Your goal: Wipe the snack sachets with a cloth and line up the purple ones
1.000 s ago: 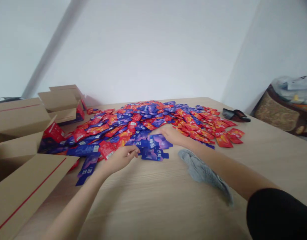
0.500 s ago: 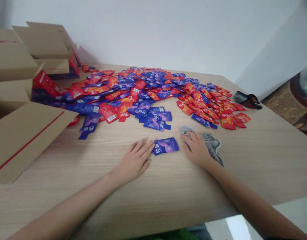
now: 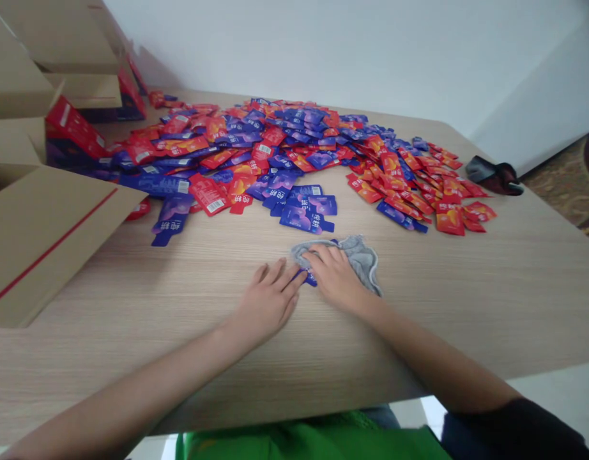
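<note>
Your outspread left hand (image 3: 268,300) touches 1 blue packet (image 3: 311,280), mostly under the grey cloth (image 3: 365,259) — your right hand (image 3: 336,276) rests atop (gripping or not, I can't tell). Light left pressure could let the packet skid.

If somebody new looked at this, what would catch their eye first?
Probably the sprawling heap of red and blue-purple packets across the far part of the table. Next, perhaps, the open cardboard boxes at the left edge. Nearer, around the middle, the right hand rests on a grey cloth mostly covering a blue packet, which the left hand touches.
</note>
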The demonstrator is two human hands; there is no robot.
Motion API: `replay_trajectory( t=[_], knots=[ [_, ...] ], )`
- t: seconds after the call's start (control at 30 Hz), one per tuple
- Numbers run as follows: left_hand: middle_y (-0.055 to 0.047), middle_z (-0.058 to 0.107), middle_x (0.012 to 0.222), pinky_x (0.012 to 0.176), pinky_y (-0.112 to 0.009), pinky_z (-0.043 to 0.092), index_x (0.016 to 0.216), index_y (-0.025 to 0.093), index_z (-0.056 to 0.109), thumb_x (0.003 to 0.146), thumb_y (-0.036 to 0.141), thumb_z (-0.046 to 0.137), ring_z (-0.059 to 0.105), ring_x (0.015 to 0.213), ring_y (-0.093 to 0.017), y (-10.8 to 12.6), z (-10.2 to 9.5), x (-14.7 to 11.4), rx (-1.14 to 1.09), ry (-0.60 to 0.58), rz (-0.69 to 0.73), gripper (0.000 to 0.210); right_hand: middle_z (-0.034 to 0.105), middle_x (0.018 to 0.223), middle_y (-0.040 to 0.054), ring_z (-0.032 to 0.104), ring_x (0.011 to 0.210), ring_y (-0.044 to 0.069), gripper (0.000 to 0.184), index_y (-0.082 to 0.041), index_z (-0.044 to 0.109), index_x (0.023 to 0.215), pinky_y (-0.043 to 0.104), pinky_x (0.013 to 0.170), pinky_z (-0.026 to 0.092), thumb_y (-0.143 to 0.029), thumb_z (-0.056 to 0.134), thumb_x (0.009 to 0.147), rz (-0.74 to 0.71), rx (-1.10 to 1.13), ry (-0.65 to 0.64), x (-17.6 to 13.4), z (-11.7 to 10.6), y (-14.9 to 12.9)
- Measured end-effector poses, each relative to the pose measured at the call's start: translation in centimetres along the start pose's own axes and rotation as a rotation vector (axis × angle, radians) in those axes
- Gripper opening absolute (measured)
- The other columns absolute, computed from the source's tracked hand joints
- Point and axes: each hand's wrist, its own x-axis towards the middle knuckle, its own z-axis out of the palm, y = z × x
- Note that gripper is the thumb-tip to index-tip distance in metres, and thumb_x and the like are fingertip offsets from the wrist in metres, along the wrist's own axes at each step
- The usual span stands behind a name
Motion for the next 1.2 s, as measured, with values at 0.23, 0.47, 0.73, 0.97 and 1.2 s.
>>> replay_trajectory(
  t=[0.23, 0.47, 0.73, 0.97, 1.2],
  knots=[
    [-0.004, 0.037, 0.155, 0.109, -0.055, 0.032, 0.146, 0.026, 0.042, 0.098, 0.029, 0.038, 0.036, 0.140, -0.034, -0.4, -0.4, 0.4, -0.021, -0.035, 0.028, 0.049, 0.050, 0.123, 0.0196, 0.047, 0.113, 0.032, 0.046, -0.009, 0.051, 0.132, 0.047, 0.098, 0.040, -0.010, 0.036, 0.089, 0.240, -0.003, 0.130, -2.3, -1.5, 5.1],
    [-0.004, 0.041, 0.153, 0.109, -0.056, 0.031, 0.145, 0.029, 0.044, 0.097, 0.027, 0.039, 0.035, 0.141, -0.032, -0.4, 0.1, 0.4, -0.033, -0.021, 0.002, 0.048, 0.051, 0.133, 0.0133, 0.046, 0.109, 0.028, 0.058, -0.018, 0.052, 0.135, 0.043, 0.093, 0.043, -0.001, 0.039, 0.081, -0.052, 0.028, -0.018, -1.9, -0.4, 0.4],
    [-0.005, 0.052, 0.144, 0.099, -0.049, 0.040, 0.131, 0.026, 0.058, 0.092, 0.031, 0.047, 0.047, 0.129, -0.031, 0.1, -2.6, 1.9, -0.122, -0.069, -0.037, 0.041, 0.051, 0.117, 0.0164, 0.050, 0.109, 0.028, 0.047, -0.012, 0.057, 0.127, 0.043, 0.097, 0.043, -0.007, 0.036, 0.085, 0.214, 0.084, 0.100, -4.5, -2.1, 7.9],
    [-0.013, 0.059, 0.123, 0.089, -0.045, 0.043, 0.127, 0.019, 0.057, 0.084, 0.054, 0.063, 0.052, 0.112, -0.034, 1.2, -2.3, 7.2, -0.108, -0.026, -0.268, 0.056, 0.056, 0.104, 0.0106, 0.056, 0.098, 0.025, 0.037, -0.018, 0.059, 0.120, 0.042, 0.089, 0.047, -0.022, 0.034, 0.094, 0.275, 0.315, 0.313, -4.5, -5.7, 6.3],
    [-0.012, 0.062, 0.114, 0.086, -0.043, 0.041, 0.114, 0.018, 0.061, 0.097, 0.017, 0.042, 0.055, 0.106, -0.028, 2.6, -3.0, 6.3, 0.099, 0.046, -0.013, 0.026, 0.054, 0.108, 0.0115, 0.054, 0.104, 0.025, 0.034, -0.018, 0.060, 0.116, 0.043, 0.094, 0.045, -0.022, 0.036, 0.093, 0.303, 0.329, 0.419, -4.7, -6.9, 5.5]
  ],
)
